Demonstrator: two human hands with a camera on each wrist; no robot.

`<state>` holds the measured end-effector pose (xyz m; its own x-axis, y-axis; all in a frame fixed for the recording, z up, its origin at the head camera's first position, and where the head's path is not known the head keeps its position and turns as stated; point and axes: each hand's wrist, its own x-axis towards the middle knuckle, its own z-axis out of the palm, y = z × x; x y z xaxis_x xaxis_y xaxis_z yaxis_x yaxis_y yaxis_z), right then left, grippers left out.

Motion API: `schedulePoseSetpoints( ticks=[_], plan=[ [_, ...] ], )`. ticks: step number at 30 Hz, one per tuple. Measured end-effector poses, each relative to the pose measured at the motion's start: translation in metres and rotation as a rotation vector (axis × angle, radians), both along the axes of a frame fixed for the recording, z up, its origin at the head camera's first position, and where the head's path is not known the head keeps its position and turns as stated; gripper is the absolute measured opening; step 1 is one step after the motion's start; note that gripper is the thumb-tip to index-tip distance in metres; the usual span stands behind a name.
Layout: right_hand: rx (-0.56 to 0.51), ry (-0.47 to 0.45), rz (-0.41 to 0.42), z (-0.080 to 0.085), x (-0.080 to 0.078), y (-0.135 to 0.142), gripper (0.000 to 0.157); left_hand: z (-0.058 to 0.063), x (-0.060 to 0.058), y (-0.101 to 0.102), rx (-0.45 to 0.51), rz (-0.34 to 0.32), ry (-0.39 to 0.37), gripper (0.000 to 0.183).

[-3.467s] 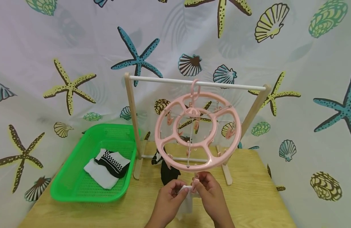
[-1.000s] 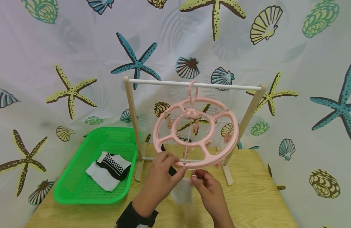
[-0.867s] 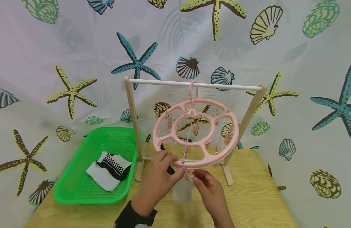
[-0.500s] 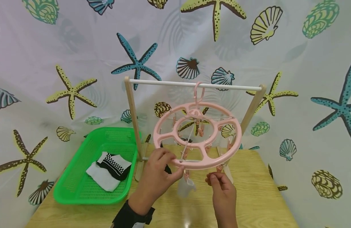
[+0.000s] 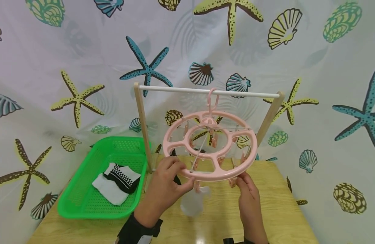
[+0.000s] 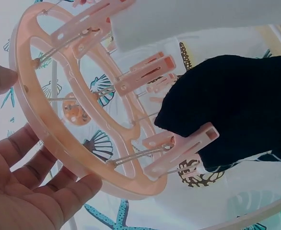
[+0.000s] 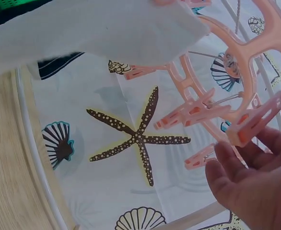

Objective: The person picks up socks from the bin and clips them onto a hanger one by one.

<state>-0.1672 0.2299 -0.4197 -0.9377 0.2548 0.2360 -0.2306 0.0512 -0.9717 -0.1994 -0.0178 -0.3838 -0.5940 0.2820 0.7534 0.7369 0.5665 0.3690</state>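
A pink round clip hanger [image 5: 208, 176] hangs by its hook from a white rail. My left hand [image 5: 166, 186] grips its front rim, thumb in front and fingers on the far side. At the right front, my right hand [image 5: 250, 200] has thumb and fingers around a pink clothespin [image 7: 258, 117] beside the rim. A white sock [image 5: 191, 203], blurred in the head view, hangs from a clothespin between my hands. Farther left, a black sock [image 6: 236, 105] hangs in another clothespin [image 6: 183, 151]; my left hand mostly hides it in the head view.
A green basket [image 5: 68, 189] stands on the left with a plain white sock [image 5: 109, 191] and a black-and-white checkered sock [image 5: 123, 176] in it. The drying rack has wooden posts [image 5: 141, 125] and a white top rail [image 5: 175, 89]. Patterned cloth lines the wall.
My left hand went from the white sock to the rim. My right hand let go at the sock and moved right to another clothespin. The hanger shifted slightly right; the sock hangs freely.
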Motion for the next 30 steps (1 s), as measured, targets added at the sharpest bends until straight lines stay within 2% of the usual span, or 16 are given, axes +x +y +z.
schedulePoseSetpoints(
  ticks=[3, 6, 10, 15, 19, 24, 30],
  plan=[
    [0.002, 0.044, 0.099, -0.001, -0.003, -0.001, 0.034, 0.001, 0.000, -0.002, -0.011, 0.005, -0.014, 0.026],
    [-0.008, 0.092, 0.153, -0.003, -0.005, -0.002, 0.032, 0.002, 0.001, -0.003, -0.017, 0.012, -0.020, 0.026],
    [-0.010, 0.088, 0.134, -0.004, -0.004, -0.003, 0.027, 0.003, 0.001, -0.005, -0.015, 0.013, -0.019, 0.026],
    [0.038, 0.086, 0.151, -0.005, -0.003, -0.005, 0.020, 0.004, 0.000, -0.007, -0.020, 0.014, -0.010, 0.025],
    [0.052, 0.051, 0.145, -0.007, -0.001, -0.005, 0.016, 0.004, -0.001, -0.007, -0.029, 0.020, -0.007, 0.025],
    [0.046, -0.001, 0.115, -0.008, 0.004, -0.005, 0.018, 0.003, -0.001, -0.008, -0.045, 0.035, 0.004, 0.025],
    [0.075, -0.014, 0.115, -0.012, 0.007, -0.007, 0.018, 0.001, -0.003, -0.010, -0.074, 0.040, 0.013, 0.027]
  ],
)
